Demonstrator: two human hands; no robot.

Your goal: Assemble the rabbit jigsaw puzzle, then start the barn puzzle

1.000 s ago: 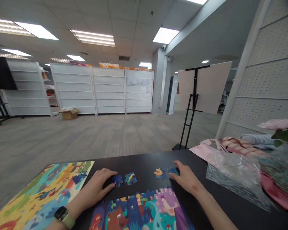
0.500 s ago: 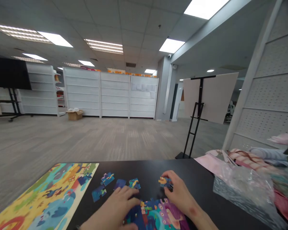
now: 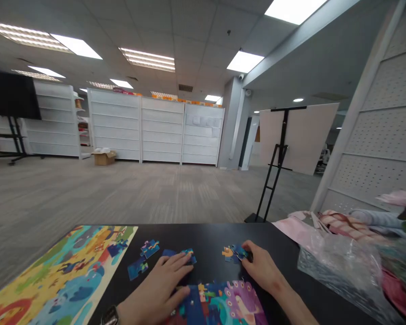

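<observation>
The jigsaw puzzle (image 3: 216, 304) sits partly assembled at the near edge of the black worktop (image 3: 206, 234), with loose pieces (image 3: 137, 269) left lying farther out. The left hand (image 3: 155, 289) rests flat, grip released; the right hand (image 3: 264, 266) pinches two puzzle pieces (image 3: 235, 253). No writing is legible

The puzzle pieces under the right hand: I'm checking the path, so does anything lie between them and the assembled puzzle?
Nothing visible does: only bare black table lies between the pieces and the assembled puzzle, and the right hand sits at their side.
</observation>
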